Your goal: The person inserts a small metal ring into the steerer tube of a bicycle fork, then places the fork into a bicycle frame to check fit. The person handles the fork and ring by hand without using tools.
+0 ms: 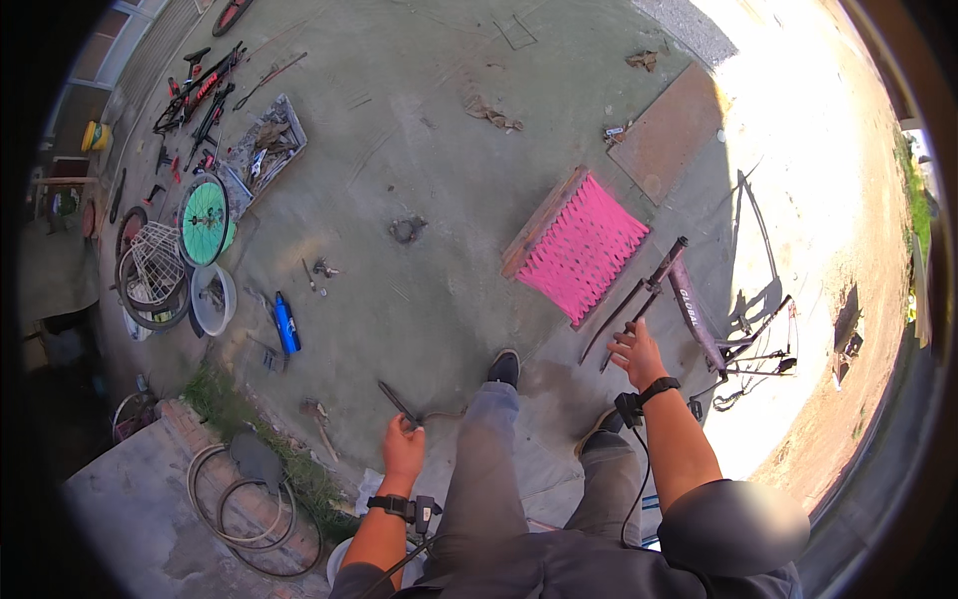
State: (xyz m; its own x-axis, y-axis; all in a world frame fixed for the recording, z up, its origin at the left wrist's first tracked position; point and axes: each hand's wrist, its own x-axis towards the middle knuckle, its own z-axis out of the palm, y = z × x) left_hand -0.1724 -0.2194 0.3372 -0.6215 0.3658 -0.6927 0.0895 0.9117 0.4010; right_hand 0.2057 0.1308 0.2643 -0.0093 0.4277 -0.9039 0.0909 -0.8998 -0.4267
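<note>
My left hand [403,449] is closed around the end of a dark, narrow tool [398,401] that points up and to the left. A thin hose-like line [444,413] runs right from beside that hand; whether it joins the tool is unclear. On the right, my right hand [637,357] has its fingers spread, close to the fork legs [631,309] of a dark purple bicycle frame [689,299]. I cannot make out whether the fingertips touch the fork. The frame lies partly in shade and partly in bright sun.
A pink woven stool [584,250] lies beside the frame. Leftward are a blue bottle [286,322], a white bucket [214,299], a wheel with a green disc [206,222], a parts crate [267,150], and a coiled hose [212,509]. A brown board [667,135] lies farther off.
</note>
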